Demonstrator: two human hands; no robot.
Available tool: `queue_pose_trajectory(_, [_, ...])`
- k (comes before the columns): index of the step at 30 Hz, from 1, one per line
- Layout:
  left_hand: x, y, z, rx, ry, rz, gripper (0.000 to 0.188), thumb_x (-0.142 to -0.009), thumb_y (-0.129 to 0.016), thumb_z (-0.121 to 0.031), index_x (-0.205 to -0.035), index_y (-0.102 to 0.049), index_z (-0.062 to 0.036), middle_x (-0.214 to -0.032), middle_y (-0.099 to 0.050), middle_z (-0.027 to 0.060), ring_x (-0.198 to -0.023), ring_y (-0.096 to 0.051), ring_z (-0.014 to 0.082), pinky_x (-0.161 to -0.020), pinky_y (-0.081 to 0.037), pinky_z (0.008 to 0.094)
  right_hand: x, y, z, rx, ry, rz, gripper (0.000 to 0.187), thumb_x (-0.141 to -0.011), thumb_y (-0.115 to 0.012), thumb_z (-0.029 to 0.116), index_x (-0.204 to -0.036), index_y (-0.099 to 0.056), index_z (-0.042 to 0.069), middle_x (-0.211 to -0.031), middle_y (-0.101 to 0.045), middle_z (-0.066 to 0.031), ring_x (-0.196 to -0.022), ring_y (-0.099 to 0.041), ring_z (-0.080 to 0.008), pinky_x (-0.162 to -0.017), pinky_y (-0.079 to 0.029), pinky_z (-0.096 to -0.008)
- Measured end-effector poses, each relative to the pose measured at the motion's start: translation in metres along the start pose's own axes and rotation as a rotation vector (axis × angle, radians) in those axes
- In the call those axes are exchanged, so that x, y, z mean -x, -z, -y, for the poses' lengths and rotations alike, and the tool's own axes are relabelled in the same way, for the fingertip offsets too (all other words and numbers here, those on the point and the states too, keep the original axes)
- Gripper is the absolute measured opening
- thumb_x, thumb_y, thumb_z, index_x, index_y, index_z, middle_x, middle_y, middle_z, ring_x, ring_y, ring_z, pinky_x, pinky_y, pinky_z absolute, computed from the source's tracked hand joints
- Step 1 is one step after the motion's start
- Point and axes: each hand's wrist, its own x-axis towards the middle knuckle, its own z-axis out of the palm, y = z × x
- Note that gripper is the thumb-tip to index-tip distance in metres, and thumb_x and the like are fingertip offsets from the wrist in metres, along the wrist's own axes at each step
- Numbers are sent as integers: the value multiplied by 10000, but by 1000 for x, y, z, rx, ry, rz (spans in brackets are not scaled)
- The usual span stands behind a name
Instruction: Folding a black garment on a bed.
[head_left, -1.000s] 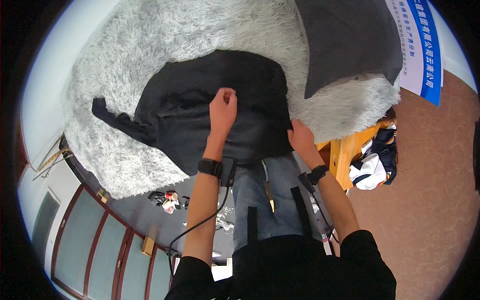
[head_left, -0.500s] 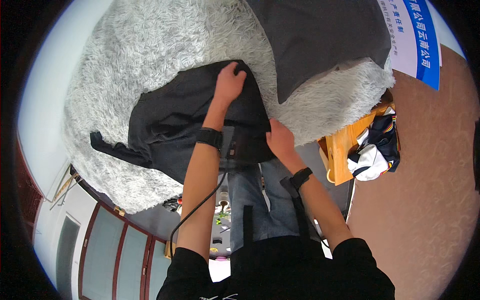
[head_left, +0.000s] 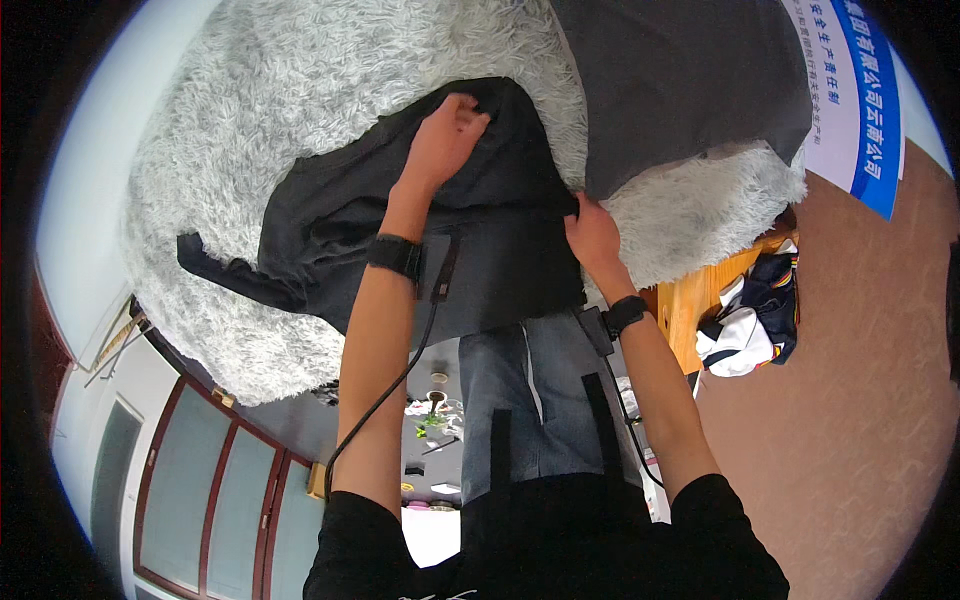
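A black long-sleeved garment (head_left: 490, 240) lies spread on a shaggy grey-white cover, with folds near its middle. One sleeve (head_left: 235, 277) stretches out to the left. My left hand (head_left: 446, 138) rests on the garment near its far edge; the fingers are loosely bent and apart, with no cloth visibly caught between them. At the garment's right edge, my right hand (head_left: 596, 238) pinches the cloth between thumb and fingers. The garment's near edge reaches my jeans (head_left: 530, 400). Each wrist wears a black strap, and a cable runs along my left forearm.
A dark grey cloth (head_left: 690, 90) lies at the far right of the fluffy cover (head_left: 240, 120). Beyond it hangs a blue and white printed sheet (head_left: 865, 110). Black and white clothing (head_left: 750, 320) sits on wooden furniture (head_left: 680, 315) at right. Glazed doors (head_left: 215, 480) stand lower left.
The black garment's far right part has shifted farther away, its edge straighter. My right hand has moved right and away with the edge; my left hand has moved slightly left and away.
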Motion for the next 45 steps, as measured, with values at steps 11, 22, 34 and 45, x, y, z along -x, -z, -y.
queue_pose_trajectory(11, [152, 54, 98, -363, 184, -261, 146, -811, -581, -144, -917, -598, -45, -754, -642, 112, -744, -626, 309, -678, -481, 405, -15, -7, -11, 28, -153, 233, 572, -831, -587, 257, -1303, -445, -32, -1198, -547, -252, -1081, -541, -370, -906, -453, -432])
queue_pose_trajectory(22, [241, 41, 149, -533, 600, -110, 212, -841, -530, -310, -923, -617, -135, -816, -657, 176, -796, -621, 395, -666, -498, 475, -23, 35, 53, 217, -20, 197, 449, -812, -610, 214, -1208, -521, 22, -1033, -619, -211, -956, -597, -371, -820, -485, -441])
queue_pose_trajectory(34, [211, 102, 202, 384, 587, -838, 644, -812, -680, -305, -1264, -397, 56, -1060, -589, 172, -894, -599, 226, -787, -465, 327, -96, 27, 154, 310, 304, 172, 379, -876, -577, 229, -1223, -482, 110, -902, -652, -190, -870, -615, -390, -766, -495, -461])
queue_pose_trajectory(45, [246, 132, 212, 403, 532, -829, 429, -794, -719, -294, -959, -579, 76, -879, -605, 101, -804, -549, 147, -712, -438, 273, -119, 40, 132, -310, 64, -100, 213, -898, -545, 158, -1023, -523, -13, -787, -634, -125, -699, -646, -206, -633, -489, -344])
